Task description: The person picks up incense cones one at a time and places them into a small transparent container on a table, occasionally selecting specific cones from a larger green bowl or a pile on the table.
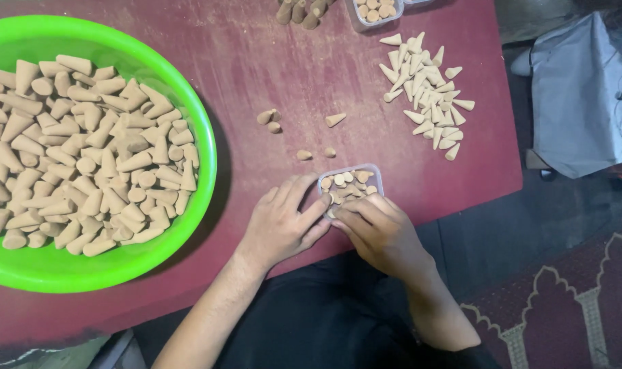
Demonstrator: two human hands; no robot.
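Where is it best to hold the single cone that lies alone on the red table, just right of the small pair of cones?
Probably at the wide base end of the lone cone, pinched from above across its sides. It lies flat with its tip pointing right, and the thick left end gives the fingers more surface. The table around it is bare, so any side is free.

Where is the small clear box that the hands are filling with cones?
The small clear box sits near the red table's front edge, between both hands, right of the green bowl.
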